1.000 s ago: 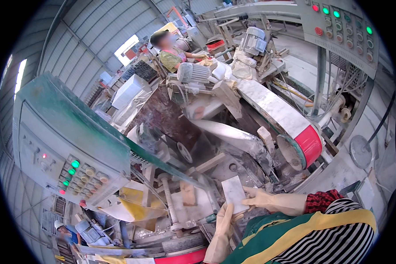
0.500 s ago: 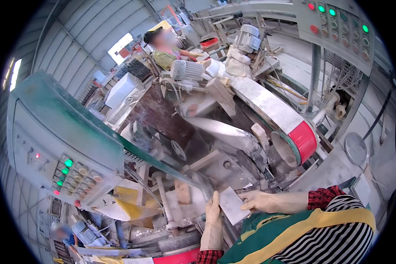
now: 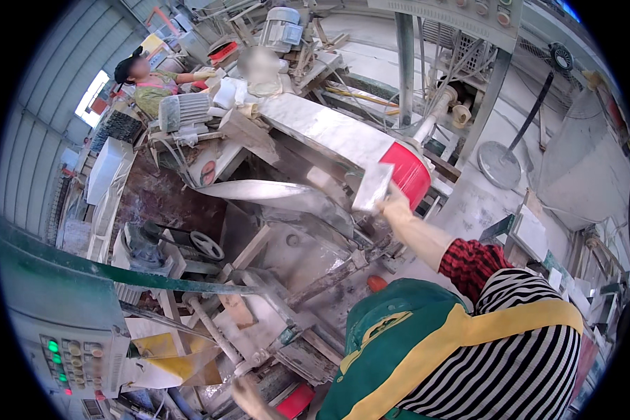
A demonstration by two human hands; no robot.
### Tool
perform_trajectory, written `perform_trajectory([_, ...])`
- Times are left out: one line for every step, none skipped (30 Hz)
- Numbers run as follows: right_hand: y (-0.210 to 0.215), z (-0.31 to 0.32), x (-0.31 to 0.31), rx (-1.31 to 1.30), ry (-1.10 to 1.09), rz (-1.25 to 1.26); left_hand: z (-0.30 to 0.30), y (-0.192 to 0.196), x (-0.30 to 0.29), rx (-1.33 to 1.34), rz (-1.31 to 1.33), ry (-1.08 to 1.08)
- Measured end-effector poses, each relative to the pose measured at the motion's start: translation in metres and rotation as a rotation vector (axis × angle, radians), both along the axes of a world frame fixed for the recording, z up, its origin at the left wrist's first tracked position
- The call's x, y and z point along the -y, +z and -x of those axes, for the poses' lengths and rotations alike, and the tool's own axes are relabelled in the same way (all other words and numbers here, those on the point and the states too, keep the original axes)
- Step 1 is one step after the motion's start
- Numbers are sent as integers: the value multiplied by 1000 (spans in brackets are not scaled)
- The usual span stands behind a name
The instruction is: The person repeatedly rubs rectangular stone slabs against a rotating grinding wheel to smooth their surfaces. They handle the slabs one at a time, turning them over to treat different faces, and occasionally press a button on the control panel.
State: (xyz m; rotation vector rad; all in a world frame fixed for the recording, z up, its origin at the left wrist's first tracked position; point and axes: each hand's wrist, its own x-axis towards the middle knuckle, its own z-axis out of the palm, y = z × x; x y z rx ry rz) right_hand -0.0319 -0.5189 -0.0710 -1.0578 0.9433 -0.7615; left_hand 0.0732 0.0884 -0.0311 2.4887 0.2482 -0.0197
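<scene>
My right hand [image 3: 397, 207], in a pale glove, is raised to the right and grips a flat grey stone tile [image 3: 373, 186] by its lower edge. The tile is held up beside the red end [image 3: 407, 172] of a long dusty conveyor cover [image 3: 329, 130]. My left hand [image 3: 248, 396] shows only partly at the bottom edge, low over the machine's feed bed [image 3: 259, 329]; whether it holds anything is hidden. I wear a green and yellow apron over a striped sleeve.
A green control panel [image 3: 63, 350] with lit buttons sits at lower left. Another person [image 3: 154, 80] works at the far end of the machine. A motor [image 3: 183, 112], a small handwheel [image 3: 207, 245] and a standing fan [image 3: 500, 164] surround the dusty line.
My right hand has lifted the tile from the feed bed up and to the right, toward the red end of the conveyor cover. My left hand has dropped to the bottom edge.
</scene>
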Motion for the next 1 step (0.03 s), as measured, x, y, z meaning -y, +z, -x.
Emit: perform_trajectory([-8,-8,14,-85,-25,36,10,-1,-8,-2,-3,29])
